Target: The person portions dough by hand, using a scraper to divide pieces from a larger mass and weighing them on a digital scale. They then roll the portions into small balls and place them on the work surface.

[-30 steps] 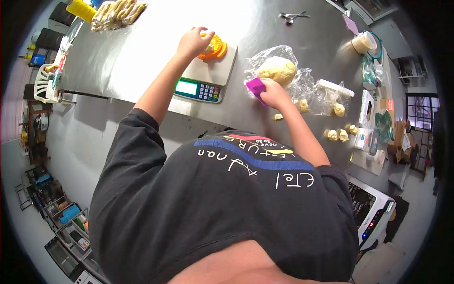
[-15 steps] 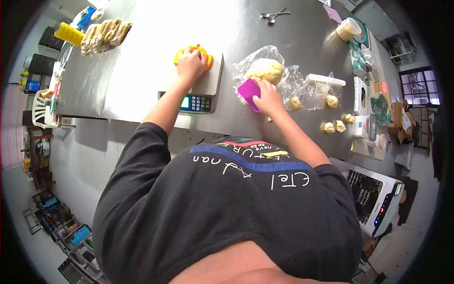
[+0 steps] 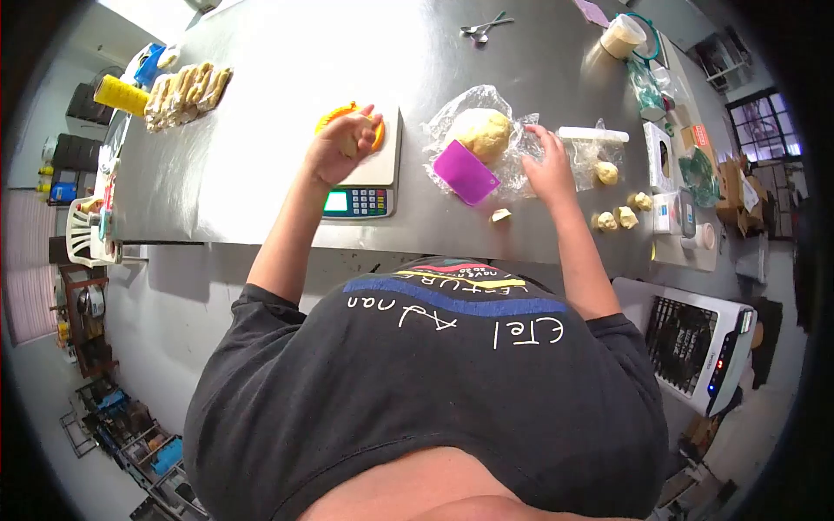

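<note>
My left hand (image 3: 346, 146) is raised over the orange dish (image 3: 334, 115) on the digital scale (image 3: 391, 161), its fingers curled around a small pale piece of dough (image 3: 350, 149), mostly hidden. Fingers apart, my right hand (image 3: 549, 167) hovers at the crumpled plastic wrap (image 3: 524, 143), holding nothing that I can see. Left of it, a large ball of dough (image 3: 482, 132) sits on the wrap. A purple dough scraper (image 3: 466, 172) leans against or lies over that ball's near edge. Close by on the table is a small dough scrap (image 3: 500, 214).
Several small dough lumps (image 3: 627, 217) lie at the right, near a white rolling pin (image 3: 593, 135). Spoons (image 3: 485, 30) rest at the back. Wrapped finger-shaped pieces (image 3: 187, 94) and a yellow roll (image 3: 120, 95) are at the far left. A tub (image 3: 623, 36) stands back right.
My right hand has let go of the purple scraper and moved right over the wrap. My left hand has lifted from the orange dish and turned, fingers curled on dough.
</note>
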Demonstrator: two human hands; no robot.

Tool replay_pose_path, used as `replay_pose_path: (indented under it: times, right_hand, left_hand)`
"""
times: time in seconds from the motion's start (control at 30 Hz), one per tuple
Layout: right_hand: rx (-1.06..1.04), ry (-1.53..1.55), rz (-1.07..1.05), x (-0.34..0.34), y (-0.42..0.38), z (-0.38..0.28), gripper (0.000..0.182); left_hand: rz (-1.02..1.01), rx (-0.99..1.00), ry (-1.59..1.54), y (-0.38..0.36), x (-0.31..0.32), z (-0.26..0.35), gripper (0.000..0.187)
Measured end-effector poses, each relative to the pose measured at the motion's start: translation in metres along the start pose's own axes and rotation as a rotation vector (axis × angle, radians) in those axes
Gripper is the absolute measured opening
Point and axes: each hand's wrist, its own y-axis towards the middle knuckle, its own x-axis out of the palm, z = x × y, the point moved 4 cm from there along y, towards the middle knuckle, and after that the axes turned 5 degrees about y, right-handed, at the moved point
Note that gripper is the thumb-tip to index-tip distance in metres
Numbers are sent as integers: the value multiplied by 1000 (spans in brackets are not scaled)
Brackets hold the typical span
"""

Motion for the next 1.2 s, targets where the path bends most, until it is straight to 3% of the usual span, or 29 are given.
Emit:
replay_pose_path:
  times: [0.03, 0.07, 0.13, 0.2, 0.3, 0.47, 0.53, 0.6, 0.67, 0.7, 0.77, 0.8, 0.87, 0.93, 0.97, 1.0, 1.03, 1.13, 1.2]
  right_hand:
    - [-5, 11, 9, -3, 0, 0, 49]
    - [-8, 20, 17, -6, -3, 0, 48]
    - [38, 21, 13, -10, -7, -3, 47]
    - [-18, 14, -9, -11, -11, -4, 47]
    - [-37, 42, -40, -18, -21, -12, 49]
    - [-203, 243, -97, -23, -34, -33, 56]
    - [-363, 189, -10, -30, -41, -42, 62]
    - [-500, 98, 90, -44, -49, -52, 70]
    - [-560, 87, 120, -53, -52, -51, 58]
    - [-551, 83, 124, -56, -54, -41, 58]
    - [-577, 330, 203, -64, -56, -14, 37]
    - [-576, 331, 203, -72, -53, -5, 37]
    - [-493, 199, 136, -82, -46, 12, 15]
    - [-451, 179, 169, -92, -45, 34, 13]
    - [-419, 183, 139, -94, -45, 56, 14]
    - [-377, -6, 64, -95, -47, 81, 10]
    - [-293, -130, 45, -97, -51, 102, 11]
    - [-232, -183, -89, -100, -68, 141, 11]
    - [-134, -280, -200, -95, -76, 156, 13]
  left_hand:
    - [128, -27, 75, -4, 27, -6, 60]
    - [60, -72, 96, 0, 32, -15, 55]
    - [116, -155, 194, 1, 48, -30, 45]
    - [68, -147, 191, 5, 65, -46, 17]
    - [135, -110, 216, 10, 88, -68, 16]
    - [-17, -240, 123, 30, 119, -118, 10]
    - [-176, -298, 12, 38, 144, -137, 16]
    - [-171, -269, -29, 35, 183, -148, 53]
    - [-266, -326, -196, 29, 220, -154, 69]
    - [-269, -336, -196, 33, 227, -163, 69]
    - [-179, -460, -234, 42, 233, -185, 79]
    - [-179, -460, -235, 45, 240, -194, 79]
    - [-92, -482, -220, 47, 252, -216, 80]
    - [5, -515, -232, 53, 255, -233, 73]
    - [71, -508, -71, 65, 243, -243, 68]
    - [142, -498, 87, 76, 229, -249, 64]
    - [153, -423, 116, 84, 212, -244, 49]
    - [319, -97, 412, 76, 176, -210, 36]
    - [488, 60, 857, 59, 143, -197, 30]
